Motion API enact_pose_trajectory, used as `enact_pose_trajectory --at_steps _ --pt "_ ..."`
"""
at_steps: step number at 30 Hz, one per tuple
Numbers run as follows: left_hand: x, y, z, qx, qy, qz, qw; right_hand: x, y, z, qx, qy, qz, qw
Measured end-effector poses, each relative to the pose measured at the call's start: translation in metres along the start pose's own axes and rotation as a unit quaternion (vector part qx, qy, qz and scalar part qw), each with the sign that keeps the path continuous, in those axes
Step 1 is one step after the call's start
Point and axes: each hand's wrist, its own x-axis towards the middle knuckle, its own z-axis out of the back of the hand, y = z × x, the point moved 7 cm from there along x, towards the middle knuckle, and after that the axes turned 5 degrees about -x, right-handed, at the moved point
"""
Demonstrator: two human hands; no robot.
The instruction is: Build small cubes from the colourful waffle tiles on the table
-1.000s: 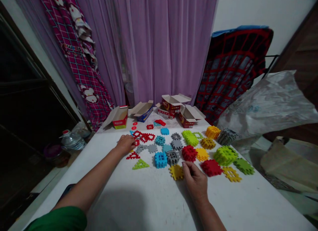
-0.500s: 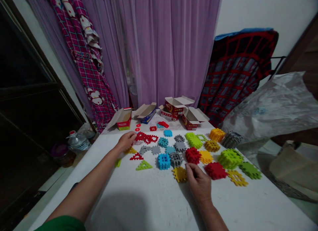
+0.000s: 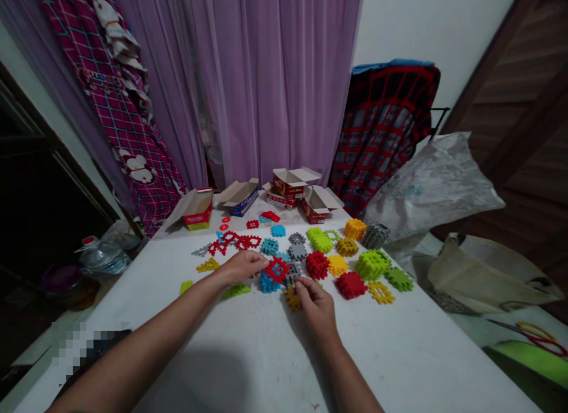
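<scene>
My left hand (image 3: 245, 265) pinches a red window-shaped interlocking tile (image 3: 277, 270) by its left edge. It is held above a blue stack of tiles (image 3: 268, 283). To its right, the fingers of my right hand (image 3: 317, 303) are curled together over a dark yellow tile (image 3: 292, 298); what they hold, if anything, is hidden. A grey stack (image 3: 293, 274) stands just beyond these fingertips. Below my left wrist lies a green triangular piece (image 3: 236, 291), partly covered. Loose red pieces (image 3: 228, 241) lie farther off to the left.
Red stacks (image 3: 351, 285), green stacks (image 3: 373, 264) and an orange stack (image 3: 355, 229) stand on the white table (image 3: 266, 354) at right. Opened cardboard boxes (image 3: 244, 199) line the back edge. A plastic bag (image 3: 417, 182) hangs beyond the right side.
My left hand has moved right from the loose red pieces and now holds a red tile over the blue stack. My right hand stays near the dark yellow tile. The view has turned right.
</scene>
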Motion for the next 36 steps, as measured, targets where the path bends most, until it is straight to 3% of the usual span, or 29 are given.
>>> enact_pose_trajectory --at_steps 7,13,18,23,27,29,31,34,36 --pt "0.004 -0.005 -0.014 0.003 0.037 0.004 0.999 0.002 0.0 0.004 0.011 -0.008 -0.001 1.0" --pt "0.005 0.0 -0.018 -0.051 -0.015 0.014 0.998 -0.003 0.005 -0.008 0.048 0.029 -0.027 0.998" --pt "0.004 0.012 -0.037 -0.086 -0.015 0.011 0.996 -0.001 0.008 -0.008 0.105 0.014 -0.04 0.994" --pt "-0.001 -0.013 -0.025 0.021 -0.091 -0.088 0.992 0.006 0.015 0.003 0.074 0.082 -0.03 0.993" --pt "-0.002 -0.029 -0.028 0.1 -0.055 -0.119 0.986 0.001 0.027 0.001 0.012 0.135 0.034 0.99" --pt "-0.001 -0.023 -0.035 0.078 -0.017 -0.096 0.992 0.001 0.027 0.003 0.002 0.113 0.046 0.993" --pt "-0.001 -0.013 -0.042 0.009 0.002 -0.06 0.998 0.004 0.025 0.011 0.021 0.047 0.043 0.998" --pt "-0.002 0.003 -0.048 -0.122 -0.028 -0.004 0.992 0.009 0.018 0.022 0.063 -0.031 0.02 0.997" --pt "-0.004 0.011 -0.049 -0.185 -0.065 0.02 0.98 0.011 0.015 0.02 0.067 -0.016 -0.002 0.998"
